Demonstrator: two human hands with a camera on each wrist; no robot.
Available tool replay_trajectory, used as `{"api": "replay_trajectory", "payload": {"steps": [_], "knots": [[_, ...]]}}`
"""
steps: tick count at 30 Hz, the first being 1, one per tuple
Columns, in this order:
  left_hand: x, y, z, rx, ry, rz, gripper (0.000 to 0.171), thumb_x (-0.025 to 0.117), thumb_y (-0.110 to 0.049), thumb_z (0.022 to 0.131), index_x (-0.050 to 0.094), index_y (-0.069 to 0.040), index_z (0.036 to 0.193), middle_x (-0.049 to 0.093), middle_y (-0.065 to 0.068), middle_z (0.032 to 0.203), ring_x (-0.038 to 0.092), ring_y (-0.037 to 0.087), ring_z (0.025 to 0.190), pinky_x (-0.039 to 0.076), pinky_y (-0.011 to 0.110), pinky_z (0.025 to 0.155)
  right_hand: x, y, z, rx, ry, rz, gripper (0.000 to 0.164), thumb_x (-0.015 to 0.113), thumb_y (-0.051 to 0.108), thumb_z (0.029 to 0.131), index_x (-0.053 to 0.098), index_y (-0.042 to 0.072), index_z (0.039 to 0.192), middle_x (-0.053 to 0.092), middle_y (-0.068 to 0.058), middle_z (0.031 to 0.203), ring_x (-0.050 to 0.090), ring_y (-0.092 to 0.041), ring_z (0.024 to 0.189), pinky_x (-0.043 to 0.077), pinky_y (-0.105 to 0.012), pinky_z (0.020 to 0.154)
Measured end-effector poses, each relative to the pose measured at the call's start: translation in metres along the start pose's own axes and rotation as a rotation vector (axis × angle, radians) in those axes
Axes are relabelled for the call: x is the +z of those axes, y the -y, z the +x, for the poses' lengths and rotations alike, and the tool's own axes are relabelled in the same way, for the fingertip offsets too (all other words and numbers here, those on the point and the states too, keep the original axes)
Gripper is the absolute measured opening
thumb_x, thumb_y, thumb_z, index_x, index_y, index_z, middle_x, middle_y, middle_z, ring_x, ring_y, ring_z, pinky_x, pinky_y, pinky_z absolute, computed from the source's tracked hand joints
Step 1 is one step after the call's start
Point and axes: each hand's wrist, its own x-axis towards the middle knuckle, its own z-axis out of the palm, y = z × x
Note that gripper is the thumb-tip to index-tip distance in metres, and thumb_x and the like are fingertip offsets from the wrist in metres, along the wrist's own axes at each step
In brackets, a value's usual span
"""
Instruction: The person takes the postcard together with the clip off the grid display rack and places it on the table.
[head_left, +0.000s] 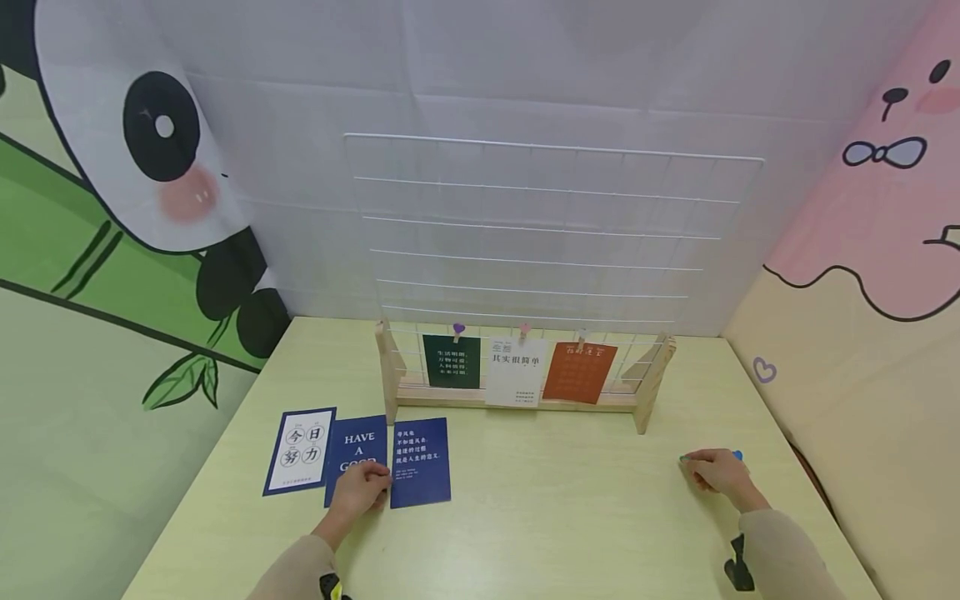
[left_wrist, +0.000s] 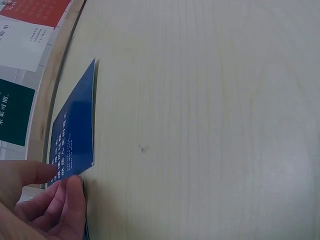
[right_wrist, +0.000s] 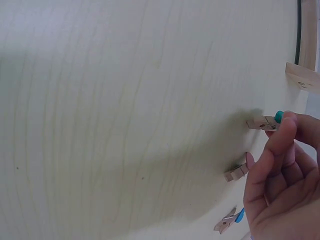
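L hand [head_left: 360,488] hides pt of blue card [head_left: 354,437], grip unclear; R hand [right_wrist: 285,180] pinching clothespin [right_wrist: 261,122].

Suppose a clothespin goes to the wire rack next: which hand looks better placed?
Probably the right hand: it pinches the teal-topped clothespin, with a pink-topped clothespin close by. The left hand is across the table, at the blue cards.

Two table cards [head_left: 420,487]: blue, white lettering; peg [right_wrist: 260,122]: pale brown, teal top; tabletop [head_left: 540,517]: pale yellow, wood-grained; hanging cards [head_left: 514,379]: green, white, orange.
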Motion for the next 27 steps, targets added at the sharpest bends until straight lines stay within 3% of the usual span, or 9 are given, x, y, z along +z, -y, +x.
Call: {"api": "replay_trajectory", "payload": {"steps": [7,12,19,22,25,27], "knots": [[-0.002,-0.001,-0.001,0.007,-0.006,0.017,0.014,0.057,-0.006,0.084,0.058,0.005,0.093,0.055,0.005,0.071,0.052,0.015,0.058,0.047,0.026,0.05,0.001,0.0,0.0,0.014,-0.023,-0.004,0.028,0.052,0.008,0.084,0.054,-0.015,0.101,0.055,-0.004,0.063,0.052,-0.013,0.055,0.045,-0.026,0.05],[-0.004,-0.006,-0.001,0.012,-0.019,-0.03,0.016,0.057,-0.007,0.084,0.057,0.005,0.095,0.056,0.007,0.073,0.054,0.016,0.059,0.049,0.027,0.051,-0.001,0.002,-0.001,0.002,-0.03,-0.01,0.03,0.051,0.009,0.084,0.053,-0.015,0.103,0.055,-0.004,0.062,0.051,-0.014,0.054,0.043,-0.026,0.049],[-0.009,-0.016,0.001,0.068,-0.049,-0.066,0.018,0.056,-0.007,0.085,0.057,0.006,0.096,0.058,0.01,0.075,0.055,0.017,0.061,0.049,0.029,0.051,-0.004,0.014,-0.002,-0.034,-0.024,0.049,0.035,0.051,0.012,0.088,0.05,-0.016,0.11,0.057,-0.007,0.064,0.05,-0.014,0.054,0.04,-0.025,0.046],[-0.008,-0.015,0.008,0.056,-0.082,-0.063,0.016,0.057,-0.013,0.084,0.059,0.0,0.095,0.058,0.007,0.076,0.055,0.016,0.062,0.049,0.037,0.05,-0.004,0.023,0.0,-0.053,-0.025,0.071,0.037,0.051,0.014,0.089,0.048,-0.016,0.112,0.058,-0.01,0.066,0.052,-0.015,0.055,0.043,-0.026,0.047],[-0.006,-0.008,0.021,0.064,-0.091,-0.072,0.018,0.059,-0.019,0.085,0.06,-0.004,0.095,0.058,0.007,0.077,0.056,0.017,0.064,0.048,0.037,0.047,-0.004,0.033,0.001,-0.068,-0.028,0.079,0.038,0.05,0.014,0.089,0.048,-0.014,0.114,0.059,-0.012,0.069,0.053,-0.015,0.056,0.044,-0.027,0.049],[-0.003,0.001,0.032,0.066,-0.09,-0.081,0.02,0.059,-0.024,0.084,0.06,-0.007,0.096,0.059,0.006,0.079,0.056,0.017,0.066,0.046,0.03,0.043,-0.004,0.039,0.001,-0.083,-0.026,0.083,0.038,0.049,0.015,0.09,0.048,-0.014,0.115,0.059,-0.013,0.07,0.053,-0.015,0.056,0.044,-0.027,0.05]]}}
